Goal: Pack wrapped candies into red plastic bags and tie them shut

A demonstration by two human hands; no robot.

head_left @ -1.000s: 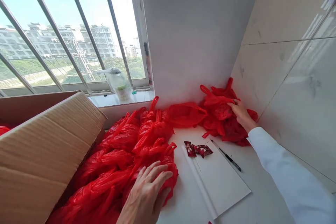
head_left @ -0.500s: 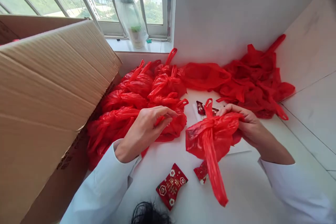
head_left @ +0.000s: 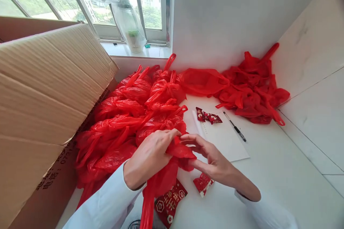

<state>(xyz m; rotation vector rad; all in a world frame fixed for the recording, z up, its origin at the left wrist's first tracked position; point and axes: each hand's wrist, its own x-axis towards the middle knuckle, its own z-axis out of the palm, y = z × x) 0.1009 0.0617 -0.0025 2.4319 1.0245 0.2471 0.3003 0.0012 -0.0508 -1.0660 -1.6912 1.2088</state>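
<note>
My left hand (head_left: 149, 157) and my right hand (head_left: 208, 159) meet over a red plastic bag (head_left: 163, 177) near the front of the white table (head_left: 268, 171). Both pinch the bag's top edge, and the rest of it hangs down between my sleeves. Under the bag lie a larger red packet with gold print (head_left: 169, 202) and a small red candy packet (head_left: 202, 183). A heap of filled, knotted red bags (head_left: 131, 114) lies just left of my hands.
A big cardboard box (head_left: 45, 93) stands open at the left. Loose empty red bags (head_left: 249, 89) pile up in the back right corner. A white sheet (head_left: 223, 139), a pen (head_left: 234, 126) and two small packets (head_left: 208, 116) lie behind my hands. A bagged jar (head_left: 131, 25) sits on the windowsill.
My right hand brought a red bag from the corner pile to the front of the table. My left hand left the heap of filled bags and now grips that bag too.
</note>
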